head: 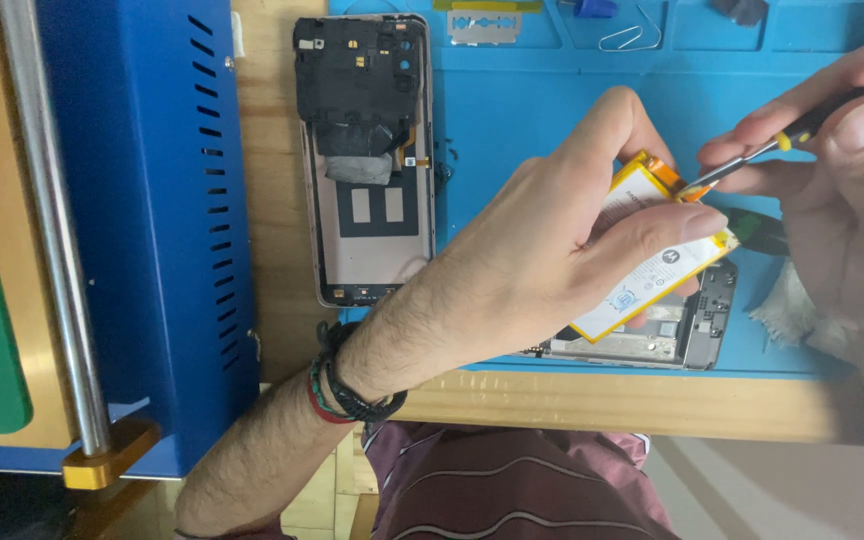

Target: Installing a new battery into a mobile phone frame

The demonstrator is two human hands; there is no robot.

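A flat white and yellow phone battery is tilted up out of an opened phone body that lies on a blue work mat. The person's left hand holds the battery, with the thumb on its face and the fingers behind it. The right hand pinches a slim screwdriver with a black and yellow handle, its tip touching the orange tab at the battery's upper corner. The battery looks lifted free along most of its length, though that corner still seems attached. To the left, the phone's removed back cover lies face down, already off. A blue metal machine stands at the far left of the wooden desk.
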